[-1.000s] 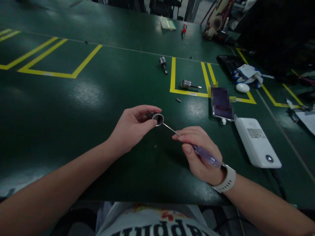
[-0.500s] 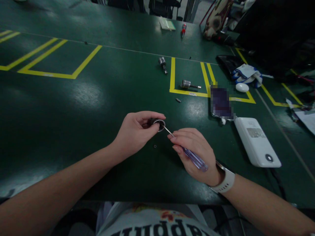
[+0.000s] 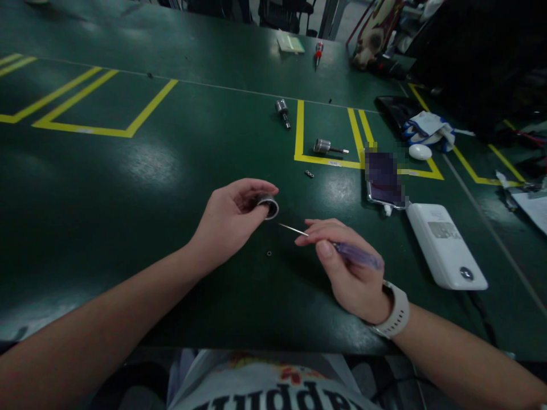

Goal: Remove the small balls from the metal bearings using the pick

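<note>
A hollow metal cup-shaped part is gripped by my left hand, its round open end facing right and toward me. Fingers cover most of its body. In my right hand is a screwdriver with a clear purple handle. Its thin shaft points left, the tip just outside the part's rim and apart from it. A small ring-like nut lies on the green table below the part. Farther back lies a small dark linked piece.
Two metal socket-like parts with shafts, one upper and one lower, lie beyond my hands. To the right are a phone, a white power bank, a white oval object and gloves. A red screwdriver lies far back.
The screwdriver tip has come out of the metal part. My right hand has shifted slightly right and turned, tilting the handle flatter. My left hand has moved a little left and away from me.
</note>
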The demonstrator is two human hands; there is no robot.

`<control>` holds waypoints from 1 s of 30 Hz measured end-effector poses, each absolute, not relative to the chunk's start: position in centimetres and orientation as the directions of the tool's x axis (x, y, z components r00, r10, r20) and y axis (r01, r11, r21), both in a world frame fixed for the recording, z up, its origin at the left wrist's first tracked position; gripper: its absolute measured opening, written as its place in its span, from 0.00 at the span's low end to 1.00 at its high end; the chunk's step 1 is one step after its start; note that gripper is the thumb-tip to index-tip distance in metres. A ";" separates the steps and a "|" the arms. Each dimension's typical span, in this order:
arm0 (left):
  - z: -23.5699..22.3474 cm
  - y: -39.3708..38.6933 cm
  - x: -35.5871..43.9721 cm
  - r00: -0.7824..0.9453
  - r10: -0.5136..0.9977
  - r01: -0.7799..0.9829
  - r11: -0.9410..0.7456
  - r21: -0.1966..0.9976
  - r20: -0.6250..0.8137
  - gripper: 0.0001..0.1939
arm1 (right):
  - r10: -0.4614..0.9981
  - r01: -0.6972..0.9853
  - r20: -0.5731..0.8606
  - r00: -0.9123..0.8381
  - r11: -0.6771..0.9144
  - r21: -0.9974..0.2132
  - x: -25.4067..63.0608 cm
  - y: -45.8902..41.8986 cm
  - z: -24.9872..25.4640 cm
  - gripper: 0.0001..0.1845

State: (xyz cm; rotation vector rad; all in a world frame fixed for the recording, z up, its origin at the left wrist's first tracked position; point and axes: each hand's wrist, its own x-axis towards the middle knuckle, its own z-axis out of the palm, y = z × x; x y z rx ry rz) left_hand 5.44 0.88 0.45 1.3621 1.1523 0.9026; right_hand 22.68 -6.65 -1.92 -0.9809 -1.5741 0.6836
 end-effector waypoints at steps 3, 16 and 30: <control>0.3 1.5 5.0 0.222 0.969 0.071 0.091 0.993 -0.105 0.16 | 0.981 -0.026 0.192 -0.025 0.192 -0.981 22.9 -6.1 -2.8 0.07; 0.5 1.8 5.0 0.175 0.972 -0.090 0.172 0.981 -0.155 0.15 | 0.979 0.219 0.125 -0.162 0.159 -0.963 22.7 -6.0 -1.9 0.10; 0.1 1.7 5.1 0.231 0.970 -0.025 0.079 0.997 -0.071 0.13 | 0.806 0.345 0.551 -0.217 0.591 -0.729 22.9 -7.0 -1.5 0.06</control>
